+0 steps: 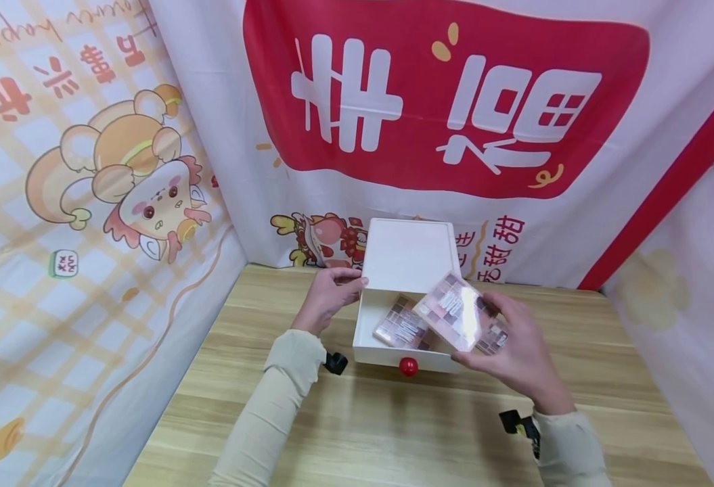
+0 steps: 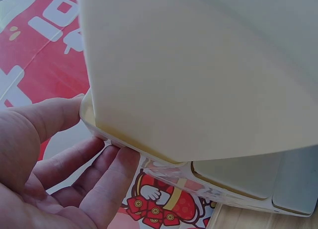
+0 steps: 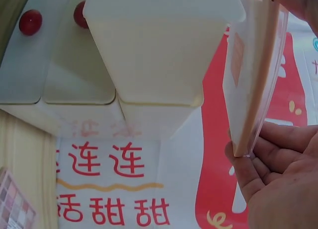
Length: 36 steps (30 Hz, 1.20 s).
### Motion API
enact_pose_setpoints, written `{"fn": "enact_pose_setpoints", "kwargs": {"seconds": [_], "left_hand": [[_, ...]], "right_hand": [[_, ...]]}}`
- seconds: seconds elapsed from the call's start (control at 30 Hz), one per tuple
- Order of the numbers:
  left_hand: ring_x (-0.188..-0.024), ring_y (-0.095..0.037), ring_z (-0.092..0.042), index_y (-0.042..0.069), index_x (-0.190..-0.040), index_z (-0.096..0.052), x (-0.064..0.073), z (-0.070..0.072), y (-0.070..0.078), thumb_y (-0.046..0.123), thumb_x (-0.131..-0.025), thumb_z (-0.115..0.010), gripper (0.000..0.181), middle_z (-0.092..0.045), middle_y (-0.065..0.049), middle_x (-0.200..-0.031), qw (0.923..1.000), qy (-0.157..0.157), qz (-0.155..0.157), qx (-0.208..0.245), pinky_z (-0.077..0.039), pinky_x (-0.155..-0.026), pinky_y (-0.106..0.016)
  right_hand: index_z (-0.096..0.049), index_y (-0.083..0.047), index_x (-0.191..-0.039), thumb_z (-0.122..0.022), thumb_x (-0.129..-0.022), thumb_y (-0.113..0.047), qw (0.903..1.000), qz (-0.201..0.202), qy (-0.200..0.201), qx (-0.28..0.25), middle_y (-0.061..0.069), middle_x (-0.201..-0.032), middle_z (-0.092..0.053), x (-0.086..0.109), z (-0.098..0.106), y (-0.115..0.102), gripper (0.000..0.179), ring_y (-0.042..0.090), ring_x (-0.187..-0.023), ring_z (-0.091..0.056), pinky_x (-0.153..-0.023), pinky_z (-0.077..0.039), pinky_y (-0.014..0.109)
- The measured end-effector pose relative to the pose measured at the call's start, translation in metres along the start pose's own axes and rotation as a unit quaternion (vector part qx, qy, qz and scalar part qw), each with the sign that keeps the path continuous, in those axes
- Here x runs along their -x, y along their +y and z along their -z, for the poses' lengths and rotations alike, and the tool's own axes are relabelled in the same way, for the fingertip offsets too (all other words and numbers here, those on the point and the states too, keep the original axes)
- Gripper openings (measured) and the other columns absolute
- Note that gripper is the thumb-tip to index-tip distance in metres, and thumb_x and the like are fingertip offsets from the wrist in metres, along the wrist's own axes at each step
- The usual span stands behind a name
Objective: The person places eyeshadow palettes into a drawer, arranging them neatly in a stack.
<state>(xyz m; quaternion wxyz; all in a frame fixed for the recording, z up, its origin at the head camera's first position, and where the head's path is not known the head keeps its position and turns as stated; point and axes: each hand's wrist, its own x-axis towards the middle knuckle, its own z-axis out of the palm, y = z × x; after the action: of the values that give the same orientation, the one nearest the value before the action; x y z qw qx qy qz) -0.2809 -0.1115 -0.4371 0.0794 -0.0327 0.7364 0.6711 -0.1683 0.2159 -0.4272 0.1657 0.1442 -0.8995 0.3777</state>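
A white drawer cabinet (image 1: 410, 253) stands against the back cloth, its top drawer (image 1: 369, 355) pulled out by a red knob (image 1: 408, 366). One eyeshadow palette (image 1: 404, 325) lies inside the drawer. My right hand (image 1: 518, 348) holds a second eyeshadow palette (image 1: 451, 308) by its edges, tilted above the drawer's right side; the right wrist view shows this palette (image 3: 256, 75) edge-on between thumb and fingers. My left hand (image 1: 330, 297) grips the cabinet's left front edge, with thumb and fingertips (image 2: 124, 157) on either side of the corner in the left wrist view.
Another eyeshadow palette (image 1: 493, 336) lies on the wooden table (image 1: 405, 433) right of the cabinet, partly hidden behind my right hand. Lower drawers with red knobs (image 3: 31, 22) appear closed in the right wrist view. Printed cloth (image 1: 442, 101) hangs behind and at both sides.
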Motion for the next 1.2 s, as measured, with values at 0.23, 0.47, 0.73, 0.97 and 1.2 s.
{"fn": "enact_pose_setpoints", "kwargs": {"seconds": [0.23, 0.47, 0.73, 0.97, 1.2], "left_hand": [[-0.095, -0.026, -0.07, 0.009, -0.114, -0.072, 0.0, 0.0, 0.0, 0.017, -0.087, -0.081, 0.031, -0.068, -0.012, -0.109, 1.0, 0.001, 0.002, 0.001, -0.06, -0.083, -0.032], [-0.094, -0.026, -0.07, 0.007, -0.114, -0.072, 0.0, -0.001, 0.0, 0.016, -0.087, -0.08, 0.03, -0.068, -0.013, -0.109, 1.0, -0.001, 0.0, 0.007, -0.058, -0.091, -0.042], [-0.094, -0.027, -0.07, 0.006, -0.113, -0.072, -0.001, 0.0, 0.0, 0.015, -0.087, -0.08, 0.029, -0.068, -0.014, -0.108, 0.9999, -0.002, -0.001, 0.016, -0.056, -0.094, -0.046], [-0.094, -0.026, -0.07, 0.007, -0.113, -0.072, 0.0, -0.001, 0.002, 0.016, -0.087, -0.081, 0.029, -0.068, -0.013, -0.109, 1.0, 0.002, 0.003, 0.006, -0.057, -0.092, -0.043], [-0.094, -0.025, -0.07, 0.008, -0.113, -0.072, -0.001, -0.002, 0.001, 0.017, -0.087, -0.081, 0.03, -0.068, -0.012, -0.109, 1.0, 0.004, 0.004, 0.0, -0.06, -0.087, -0.037]], "right_hand": [[-0.046, -0.003, -0.145, -0.098, -0.054, -0.049, 0.999, 0.03, -0.034, -0.005, 0.011, -0.136, -0.054, -0.007, -0.006, -0.008, 0.115, 0.029, -0.121, -0.047, -0.1, -0.043, 0.061], [-0.047, -0.002, -0.144, -0.095, -0.056, -0.056, 0.9963, 0.05, -0.069, 0.011, 0.01, -0.138, -0.054, -0.011, -0.01, -0.016, 0.115, 0.028, -0.124, -0.048, -0.103, -0.044, 0.061], [-0.049, -0.008, -0.144, -0.096, -0.055, -0.054, 0.9928, 0.059, -0.104, -0.001, 0.007, -0.138, -0.054, -0.014, -0.014, -0.021, 0.111, 0.024, -0.122, -0.05, -0.1, -0.047, 0.058], [-0.049, -0.007, -0.144, -0.093, -0.056, -0.06, 0.9897, 0.068, -0.126, 0.004, 0.009, -0.138, -0.053, -0.016, -0.014, -0.023, 0.112, 0.028, -0.122, -0.052, -0.1, -0.047, 0.06], [-0.05, -0.005, -0.142, -0.093, -0.057, -0.058, 0.9878, 0.063, -0.142, 0.008, 0.01, -0.134, -0.056, -0.018, -0.016, -0.023, 0.109, 0.028, -0.119, -0.053, -0.1, -0.048, 0.059]]}}
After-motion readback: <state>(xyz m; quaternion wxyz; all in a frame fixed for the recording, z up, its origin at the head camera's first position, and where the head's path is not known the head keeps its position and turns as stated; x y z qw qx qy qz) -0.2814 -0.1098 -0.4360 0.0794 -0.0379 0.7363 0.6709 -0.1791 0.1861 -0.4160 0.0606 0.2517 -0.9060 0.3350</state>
